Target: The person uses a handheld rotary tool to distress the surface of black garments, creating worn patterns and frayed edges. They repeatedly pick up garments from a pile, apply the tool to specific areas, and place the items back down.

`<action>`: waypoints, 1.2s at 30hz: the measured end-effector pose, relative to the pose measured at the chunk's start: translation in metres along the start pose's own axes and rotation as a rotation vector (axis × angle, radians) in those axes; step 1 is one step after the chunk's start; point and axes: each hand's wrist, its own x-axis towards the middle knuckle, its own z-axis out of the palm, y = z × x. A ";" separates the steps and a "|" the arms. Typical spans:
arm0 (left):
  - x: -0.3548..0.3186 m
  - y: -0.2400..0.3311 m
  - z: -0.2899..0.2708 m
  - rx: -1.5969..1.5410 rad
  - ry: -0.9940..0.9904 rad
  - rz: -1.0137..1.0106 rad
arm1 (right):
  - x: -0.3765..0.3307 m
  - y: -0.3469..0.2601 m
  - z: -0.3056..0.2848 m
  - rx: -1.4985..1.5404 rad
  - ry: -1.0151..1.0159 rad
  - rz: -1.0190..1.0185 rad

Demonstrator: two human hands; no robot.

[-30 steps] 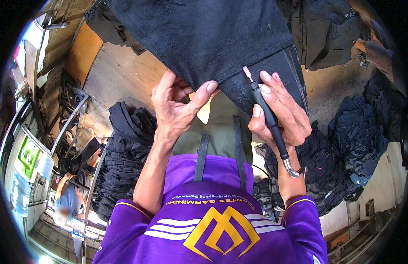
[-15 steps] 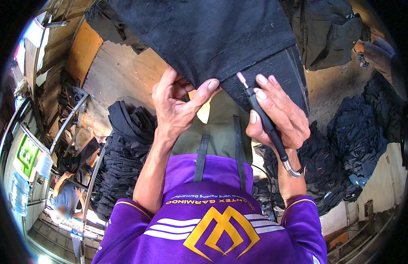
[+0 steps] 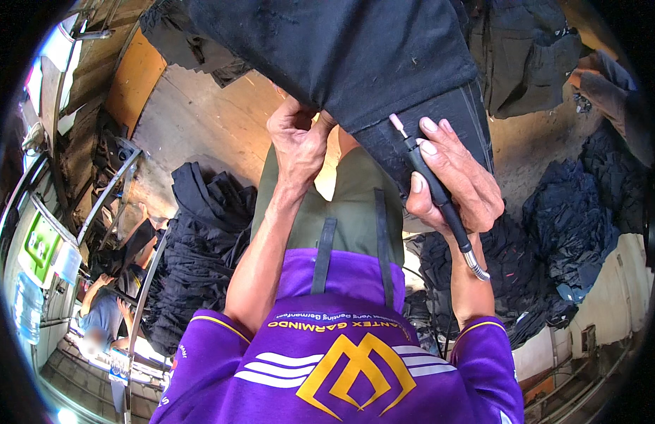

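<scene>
A dark garment (image 3: 341, 53) lies stretched over a flat black board (image 3: 461, 120), its hem running across the board's near end. My left hand (image 3: 300, 138) is closed on the garment's near edge, left of the board; the fingertips are partly hidden by the cloth. In my right hand (image 3: 468, 184) is a slim black rotary grinding pen (image 3: 432, 185) with a pink stone tip, held like a pencil. Its tip stands just over the hem area; whether it touches the cloth I cannot tell. A jointed metal cable end leaves the tool beside my wrist.
Heaps of dark garments lie on the left (image 3: 197, 247) and on the right (image 3: 571, 212). More dark cloth (image 3: 528, 56) hangs beyond the board at the right. Another person (image 3: 105, 318) sits far left, past a metal rail (image 3: 147, 283). Brown boards (image 3: 200, 120) cover the floor.
My left hand has moved right and its thumb and fingers have closed on the garment's edge, which it has pulled up a little. My right hand with the tool has shifted slightly right.
</scene>
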 end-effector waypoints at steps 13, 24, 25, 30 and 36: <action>-0.002 0.000 0.000 -0.072 -0.030 -0.020 | 0.002 -0.001 0.001 0.014 -0.070 -0.007; 0.002 -0.002 -0.004 -0.042 -0.068 0.032 | -0.002 0.003 0.000 -0.006 -0.017 0.009; 0.001 -0.002 -0.003 -0.026 -0.061 0.022 | -0.002 0.003 0.000 -0.016 -0.015 0.012; 0.000 0.000 -0.002 -0.018 -0.047 0.030 | -0.001 0.003 0.000 -0.019 0.006 0.023; 0.002 -0.001 -0.004 -0.039 -0.058 0.056 | -0.001 0.003 0.000 -0.035 0.039 0.040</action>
